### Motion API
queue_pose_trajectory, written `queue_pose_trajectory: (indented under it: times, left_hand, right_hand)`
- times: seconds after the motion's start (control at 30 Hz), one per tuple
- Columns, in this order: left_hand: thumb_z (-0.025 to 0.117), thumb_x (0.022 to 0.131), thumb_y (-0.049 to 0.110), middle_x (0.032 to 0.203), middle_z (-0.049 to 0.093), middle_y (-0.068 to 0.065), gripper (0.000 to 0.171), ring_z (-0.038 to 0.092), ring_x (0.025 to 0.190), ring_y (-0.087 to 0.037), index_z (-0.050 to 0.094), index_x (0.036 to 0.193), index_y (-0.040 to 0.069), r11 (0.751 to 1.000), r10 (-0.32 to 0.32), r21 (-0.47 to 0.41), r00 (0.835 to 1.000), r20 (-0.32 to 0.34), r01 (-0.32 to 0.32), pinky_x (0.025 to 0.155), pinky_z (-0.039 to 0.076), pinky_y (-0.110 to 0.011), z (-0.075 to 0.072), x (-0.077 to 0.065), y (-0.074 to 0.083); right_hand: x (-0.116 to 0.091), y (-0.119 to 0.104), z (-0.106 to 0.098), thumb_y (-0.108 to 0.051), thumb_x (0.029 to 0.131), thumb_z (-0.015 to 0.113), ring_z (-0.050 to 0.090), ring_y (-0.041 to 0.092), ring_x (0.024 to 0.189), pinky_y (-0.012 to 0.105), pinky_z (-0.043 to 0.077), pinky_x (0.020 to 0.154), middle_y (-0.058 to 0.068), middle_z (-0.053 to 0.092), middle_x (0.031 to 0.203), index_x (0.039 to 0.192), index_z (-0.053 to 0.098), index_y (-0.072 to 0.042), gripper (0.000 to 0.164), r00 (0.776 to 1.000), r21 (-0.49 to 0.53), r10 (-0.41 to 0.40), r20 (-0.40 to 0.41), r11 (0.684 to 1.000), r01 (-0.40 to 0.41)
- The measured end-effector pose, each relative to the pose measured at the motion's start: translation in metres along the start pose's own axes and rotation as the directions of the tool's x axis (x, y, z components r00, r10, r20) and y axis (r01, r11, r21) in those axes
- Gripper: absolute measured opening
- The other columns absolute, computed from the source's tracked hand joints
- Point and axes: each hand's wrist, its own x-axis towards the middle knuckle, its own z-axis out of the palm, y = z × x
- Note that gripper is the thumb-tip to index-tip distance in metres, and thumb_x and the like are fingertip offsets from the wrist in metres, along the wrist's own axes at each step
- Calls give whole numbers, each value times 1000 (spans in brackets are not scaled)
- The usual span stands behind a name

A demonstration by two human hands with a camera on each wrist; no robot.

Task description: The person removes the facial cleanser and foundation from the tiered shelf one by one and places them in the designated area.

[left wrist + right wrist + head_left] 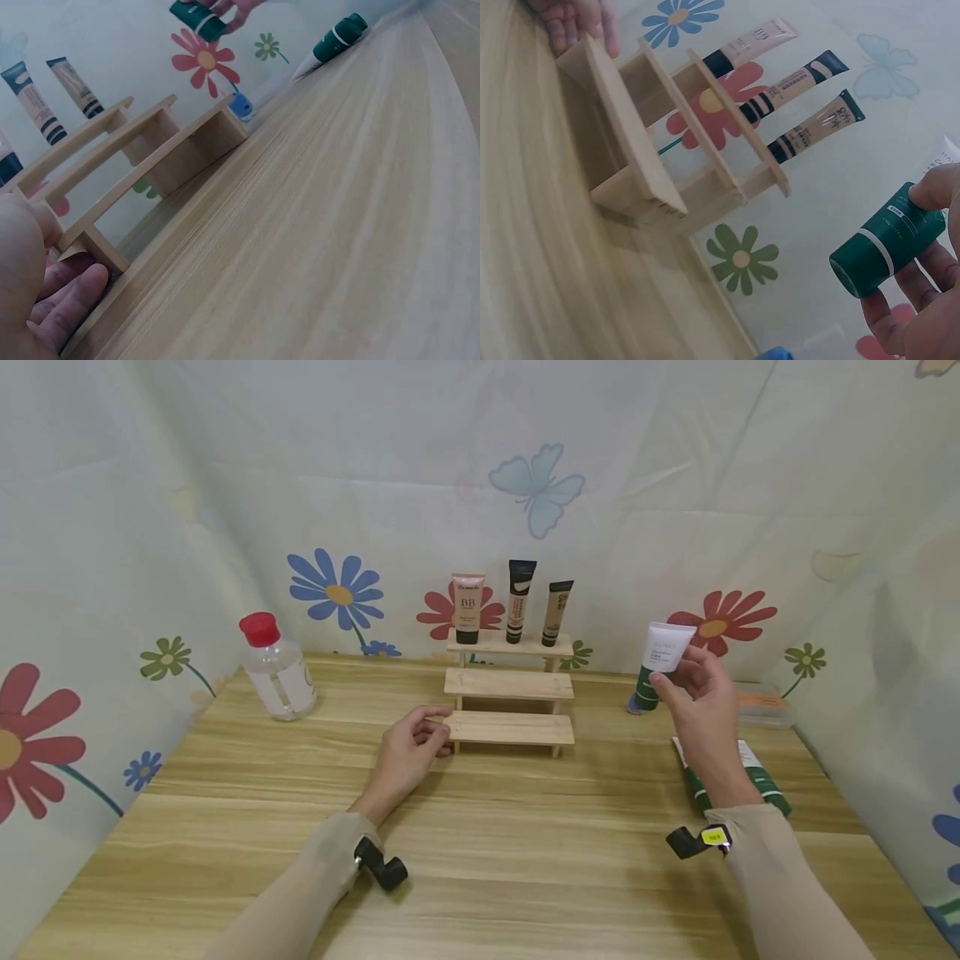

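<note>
My left hand point(408, 747) grips the left end of the bottom step of a small three-step wooden display stand point(510, 727). In the left wrist view, its fingers point(71, 307) lie beside the step's leg. On the right, my right hand point(705, 714) pinches a white and green squeeze tube point(670, 645), cap end down, raised beside the stand. On the top step stand a pink BB cream tube point(468, 606), a black-capped beige tube point(519, 602) and a smaller tan tube point(556, 614). The two lower steps bear nothing.
More green and white tubes point(763, 781) lie on the table under my right forearm. Behind them sits a clear plastic box point(761, 706). A clear bottle with a red cap point(281, 677) stands at the back left. Flowered cloth point(637, 527) hangs behind the table.
</note>
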Motion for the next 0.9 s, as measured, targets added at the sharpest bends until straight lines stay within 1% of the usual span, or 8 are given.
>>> queue_pose_trajectory:
  times: [0.1,0.2,0.27,0.4,0.63,0.77,0.9]
  left_hand:
    - [67,113,11,109,76,-19,28,79,96,-34,73,139,11,1000,1,-2,1000,4,-1,84,72,-34,0,0,1]
    - [67,113,11,110,77,-19,28,79,96,-33,73,140,10,1000,-1,2,1000,6,1,84,72,-34,0,0,2]
    - [67,113,11,109,77,-19,28,80,96,-33,73,140,10,1000,-3,8,1000,5,3,84,72,-33,0,0,3]
    - [68,112,10,109,77,-19,28,79,95,-32,73,140,10,1000,-3,10,1000,0,3,84,72,-32,-1,-1,3]
    - [68,113,11,109,76,-18,28,79,96,-32,73,140,10,1000,-5,8,1000,-2,5,84,72,-33,0,-1,0]
    - [68,113,12,109,76,-19,27,79,96,-33,74,139,11,1000,-2,3,1000,-7,2,85,72,-33,0,0,-1]
    - [68,113,13,110,76,-19,28,79,98,-34,74,140,10,1000,3,-5,1000,-3,-3,86,72,-34,0,0,-1]
  right_hand:
    - [-8,9,-3,-22,111,74,64,11,120,11,54,102,15,67,144,161,52,-8,57,1000,-40,-8,16,999,9]
    - [-15,18,-4,-21,110,74,66,9,117,8,54,100,18,68,144,160,53,-4,56,999,-57,-15,31,998,16]
    - [-21,24,-5,-20,111,73,66,8,117,7,55,99,19,67,144,159,53,-3,56,999,-52,-1,41,999,4]
    - [-31,30,-6,-23,111,73,65,8,120,6,54,99,18,65,148,159,52,-4,56,996,-73,47,71,996,-42]
    - [-41,41,-11,-28,112,72,62,5,120,4,50,96,22,63,153,162,48,-3,61,981,-155,140,134,981,-119]
    - [-46,47,-12,-33,112,72,60,2,117,4,48,94,22,65,150,162,48,-3,63,974,-190,173,147,971,-143]
    - [-51,55,-10,-30,110,75,62,0,110,6,51,90,24,69,143,159,52,-2,61,974,-197,172,150,970,-142]
